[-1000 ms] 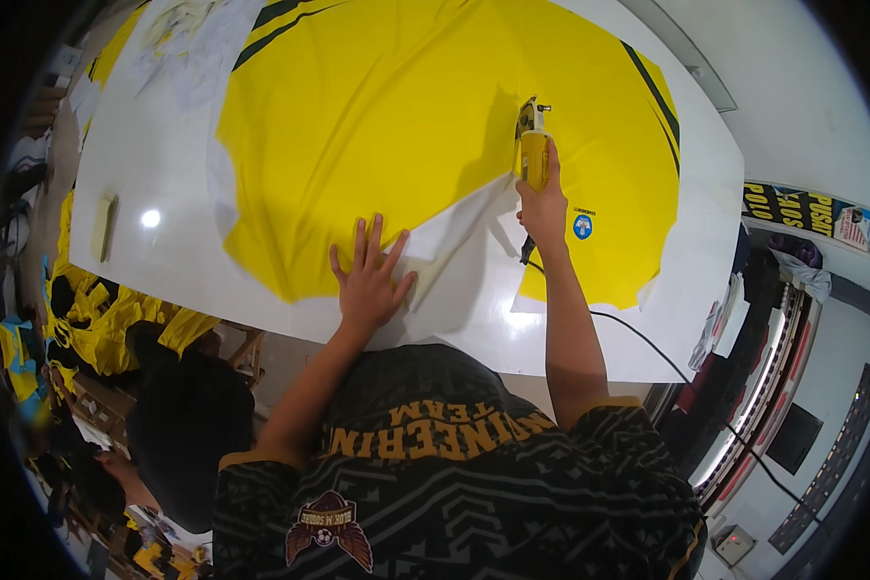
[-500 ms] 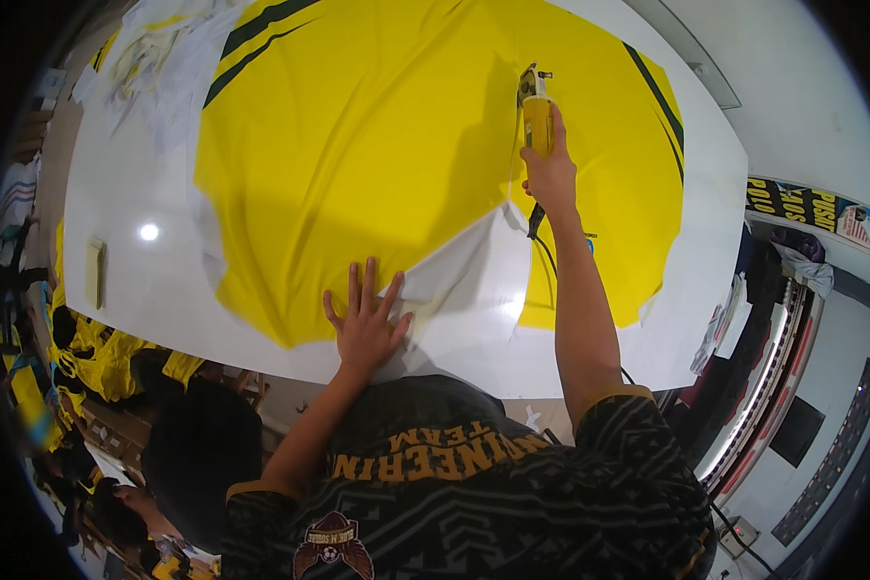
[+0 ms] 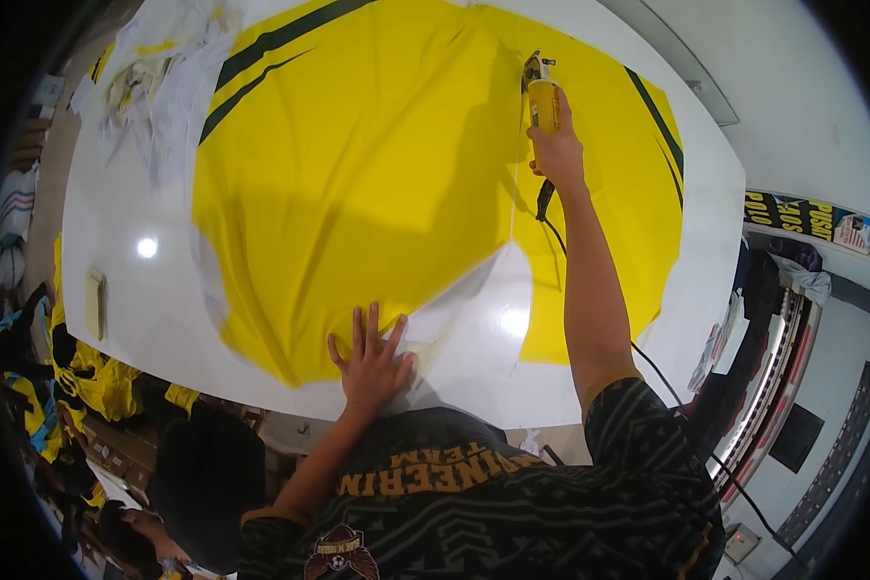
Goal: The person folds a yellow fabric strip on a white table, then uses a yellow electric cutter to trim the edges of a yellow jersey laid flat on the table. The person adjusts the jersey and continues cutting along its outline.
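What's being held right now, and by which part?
The right hand holds the corded cutter by the rear of its yellow body. The left hand holds nothing, lying spread at the edge of the yellow fabric.

The person wears a short-sleeved black shirt (image 3: 551, 503) patterned with grey zigzags, stripes and chevrons. Two rows of gold block lettering (image 3: 445, 471) cross its front, on the part toward the near edge of the tabletop (image 3: 130, 300). Farther from that edge, on the person's left side, sits a winged crest (image 3: 341, 559), a dark maroon badge with a small ball and brownish wings. The left sleeve (image 3: 273, 543) and right sleeve (image 3: 638, 425) end in narrow gold bands; the forearms, left hand (image 3: 369, 367) and right hand (image 3: 559, 150) are bare.
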